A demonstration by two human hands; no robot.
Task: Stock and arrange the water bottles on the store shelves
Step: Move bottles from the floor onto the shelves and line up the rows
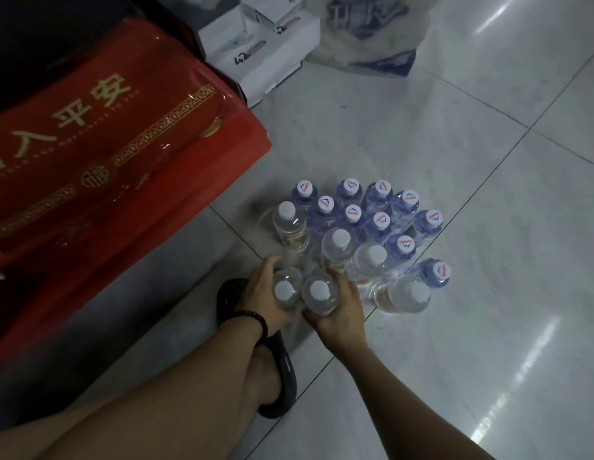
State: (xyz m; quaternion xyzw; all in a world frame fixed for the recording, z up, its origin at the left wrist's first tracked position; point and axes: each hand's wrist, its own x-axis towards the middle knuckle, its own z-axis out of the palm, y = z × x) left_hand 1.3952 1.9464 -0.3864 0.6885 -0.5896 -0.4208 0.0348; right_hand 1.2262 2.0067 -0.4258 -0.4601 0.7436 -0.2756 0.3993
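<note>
In the head view we see the water bottles standing on the tiled floor just ahead of a crouching person. A tight cluster of blue-tinted bottles with printed caps stands behind, and several clear bottles with plain white caps stand in front. The left hand curls its fingers around one clear bottle, and the right hand wraps a second bottle touching it. Both hands are clamped on the bodies below the caps.

We judge the full bottles moderately heavy, thin-walled and springy, smooth enough to slip. A mid-body grip, as here, suits them, and squeezing hard would dent them. Red wrapped packs lie to the left, and we see no shelf for the bottles.
</note>
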